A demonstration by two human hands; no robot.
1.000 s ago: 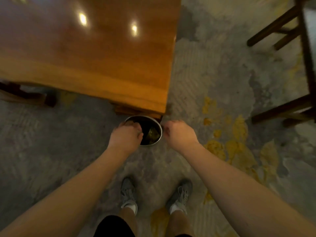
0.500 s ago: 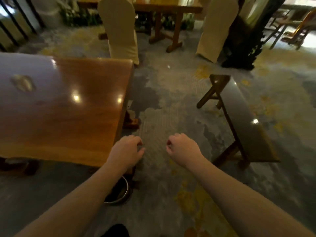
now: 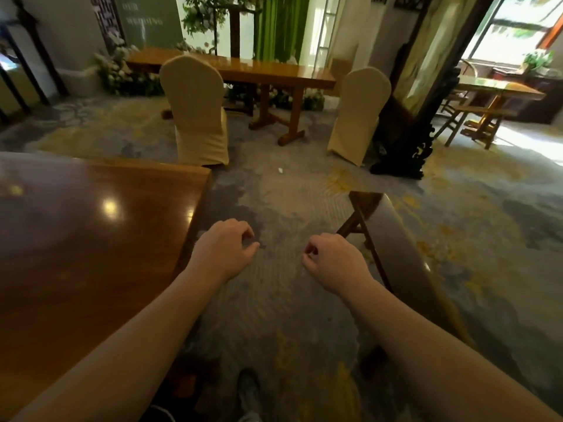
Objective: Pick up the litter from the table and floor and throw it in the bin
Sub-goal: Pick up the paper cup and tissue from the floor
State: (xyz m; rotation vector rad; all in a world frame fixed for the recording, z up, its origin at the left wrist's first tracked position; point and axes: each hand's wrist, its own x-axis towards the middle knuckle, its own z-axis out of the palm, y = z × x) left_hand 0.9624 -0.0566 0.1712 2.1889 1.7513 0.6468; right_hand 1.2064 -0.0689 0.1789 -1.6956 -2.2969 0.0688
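Observation:
My left hand (image 3: 227,249) hovers past the right edge of the glossy wooden table (image 3: 91,239), fingers loosely curled and empty. My right hand (image 3: 333,261) hangs level with it over the carpet, also curled with nothing in it. A small white scrap of litter (image 3: 280,170) lies on the carpet far ahead, between two covered chairs. A pale smudge (image 3: 10,190) shows at the table's far left; I cannot tell what it is. The bin is out of view.
A dark wooden bench (image 3: 405,254) runs along my right side. Two cream-covered chairs (image 3: 196,112) (image 3: 359,114) stand ahead before a long wooden table (image 3: 243,70). A dark carved screen base (image 3: 405,147) rises at right. Patterned carpet (image 3: 274,300) lies between table and bench.
The view has swung up from the bin at my feet to the room ahead. Both hands rose from over the bin and stay curled; the bin has dropped out of sight.

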